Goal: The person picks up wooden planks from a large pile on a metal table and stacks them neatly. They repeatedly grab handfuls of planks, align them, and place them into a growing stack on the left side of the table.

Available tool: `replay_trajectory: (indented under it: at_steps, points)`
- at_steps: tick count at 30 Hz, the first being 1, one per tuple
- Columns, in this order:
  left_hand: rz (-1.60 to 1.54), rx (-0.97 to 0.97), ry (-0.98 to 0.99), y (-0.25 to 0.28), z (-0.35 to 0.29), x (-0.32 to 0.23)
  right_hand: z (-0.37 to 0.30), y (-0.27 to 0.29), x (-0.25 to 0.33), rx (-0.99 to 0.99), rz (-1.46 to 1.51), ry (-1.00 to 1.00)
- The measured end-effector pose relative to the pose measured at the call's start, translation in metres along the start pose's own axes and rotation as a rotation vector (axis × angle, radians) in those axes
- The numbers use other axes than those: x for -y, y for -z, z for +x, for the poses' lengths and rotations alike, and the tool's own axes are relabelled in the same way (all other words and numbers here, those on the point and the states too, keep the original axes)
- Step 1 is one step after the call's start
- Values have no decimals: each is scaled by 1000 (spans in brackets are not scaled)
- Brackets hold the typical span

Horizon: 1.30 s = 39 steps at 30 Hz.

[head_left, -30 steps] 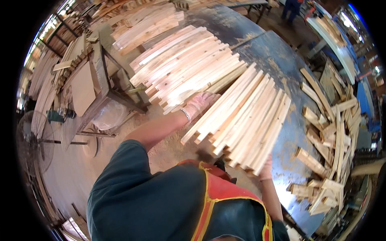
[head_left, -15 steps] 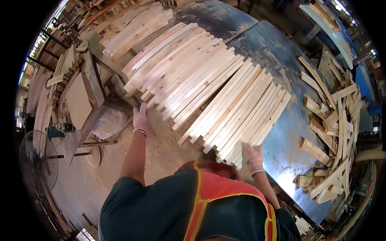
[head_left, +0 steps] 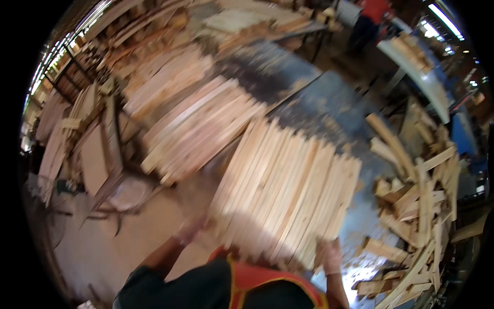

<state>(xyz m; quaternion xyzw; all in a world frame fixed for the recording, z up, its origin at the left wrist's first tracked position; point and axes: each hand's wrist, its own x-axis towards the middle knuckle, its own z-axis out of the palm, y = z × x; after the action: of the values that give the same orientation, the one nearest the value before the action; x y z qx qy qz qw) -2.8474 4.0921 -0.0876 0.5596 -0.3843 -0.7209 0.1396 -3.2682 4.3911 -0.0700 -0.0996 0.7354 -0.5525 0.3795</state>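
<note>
A wide row of pale wooden slats [head_left: 288,188] lies side by side on the blue-grey metal table [head_left: 329,98], their near ends toward my body. My right hand [head_left: 329,256], in a light knitted glove, grips the row's near right corner. At its near left corner is my left hand [head_left: 194,229], gloved too; motion smears its fingers. Farther left a second batch of slats [head_left: 198,123] lies apart from the first, a dark gap between them.
Offcuts [head_left: 411,206] are heaped along the table's right side. Boards [head_left: 170,80] lie at the back left. On the left stands a bench [head_left: 116,175] with a clear plastic bag [head_left: 131,194]. A person in a red top [head_left: 375,11] stands at the far back.
The near group of slats has parted from the left batch, and the gap between them has widened. My left hand has moved right to that group's side. The view has shifted and blurred.
</note>
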Motion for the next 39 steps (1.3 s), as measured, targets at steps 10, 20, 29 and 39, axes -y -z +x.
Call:
replay_trajectory:
  at_steps: [10, 20, 29, 39]
  points:
    - [1015, -125, -302, -113, 82, -132, 77, 39, -10, -45, -666, 315]
    - [1303, -103, -489, -306, 361, -388, 384, 32, 209, -182, -271, 46]
    - [2602, -37, -1054, -262, 653, -567, 555, -116, 296, -106, -570, 151]
    - [2177, -303, -658, -163, 679, -638, 531, -184, 308, 169, -413, 244]
